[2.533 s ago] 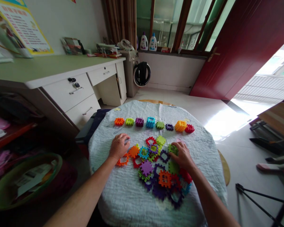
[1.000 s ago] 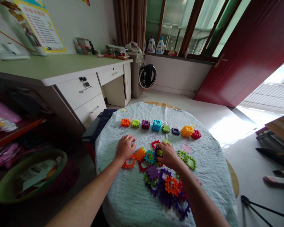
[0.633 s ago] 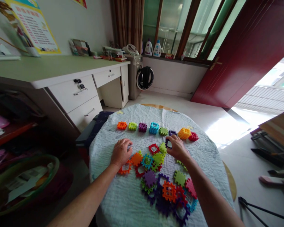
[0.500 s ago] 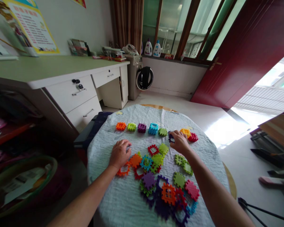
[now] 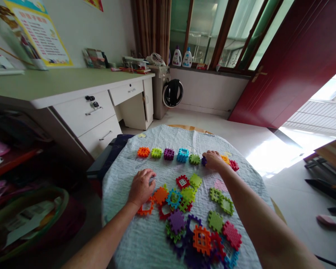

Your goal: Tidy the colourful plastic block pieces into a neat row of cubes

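My right hand (image 5: pixel 213 161) is at the far row of interlocking plastic blocks, its fingers closed over a dark blue block (image 5: pixel 204 161) that they mostly hide. To the left of that block are a green block (image 5: pixel 194 159) and a light blue block (image 5: pixel 182 155). A yellow block (image 5: pixel 225 159) and a red block (image 5: pixel 234 165) lie just right of the hand. My left hand (image 5: pixel 142 186) rests on the cloth, thumb and fingers apart, holding nothing I can see. Close below it lies an orange square frame piece (image 5: pixel 146 206).
Loose flat pieces, among them a purple piece (image 5: pixel 177 221) and an orange window piece (image 5: pixel 202 240), lie heaped on the near side of the cloth-covered round table (image 5: pixel 123 228). A desk (image 5: pixel 72 84) stands left, a basket (image 5: pixel 64 209) below it. A red door (image 5: pixel 280 71) is at right.
My right hand has lowered the dark blue block into the row, and now its fingers hide more of it. The left hand stays in place. The view has shifted slightly.
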A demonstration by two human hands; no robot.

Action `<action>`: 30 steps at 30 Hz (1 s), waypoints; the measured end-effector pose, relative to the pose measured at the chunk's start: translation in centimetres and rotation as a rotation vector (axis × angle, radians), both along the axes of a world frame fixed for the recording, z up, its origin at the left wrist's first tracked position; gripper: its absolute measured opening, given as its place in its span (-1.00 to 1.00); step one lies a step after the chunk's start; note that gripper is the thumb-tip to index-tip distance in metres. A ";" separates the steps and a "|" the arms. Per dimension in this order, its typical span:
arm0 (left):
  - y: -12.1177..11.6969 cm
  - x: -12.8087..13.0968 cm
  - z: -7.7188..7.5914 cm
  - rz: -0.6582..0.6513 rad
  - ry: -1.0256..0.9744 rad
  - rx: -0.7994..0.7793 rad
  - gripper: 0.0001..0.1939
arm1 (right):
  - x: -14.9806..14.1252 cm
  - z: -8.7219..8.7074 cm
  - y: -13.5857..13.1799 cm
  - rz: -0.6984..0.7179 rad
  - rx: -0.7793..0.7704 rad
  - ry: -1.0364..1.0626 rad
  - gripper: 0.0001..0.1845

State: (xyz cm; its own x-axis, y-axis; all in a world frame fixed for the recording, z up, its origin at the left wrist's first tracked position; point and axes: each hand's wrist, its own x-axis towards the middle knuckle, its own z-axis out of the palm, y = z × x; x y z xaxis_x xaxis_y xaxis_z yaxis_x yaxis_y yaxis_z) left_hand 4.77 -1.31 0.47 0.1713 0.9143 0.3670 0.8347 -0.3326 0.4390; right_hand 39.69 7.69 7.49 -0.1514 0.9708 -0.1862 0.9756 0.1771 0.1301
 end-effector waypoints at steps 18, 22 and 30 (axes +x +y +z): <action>0.0 0.0 -0.1 0.007 0.006 0.009 -0.82 | 0.2 -0.8 0.4 0.006 -0.009 -0.005 -0.64; -0.1 0.0 0.0 0.004 0.006 -0.007 -0.82 | 0.1 -0.8 0.3 -0.002 -0.009 0.005 -0.65; -0.1 0.0 0.3 0.001 0.002 -0.033 -0.81 | 0.2 1.9 -1.7 -0.022 0.173 0.138 -0.45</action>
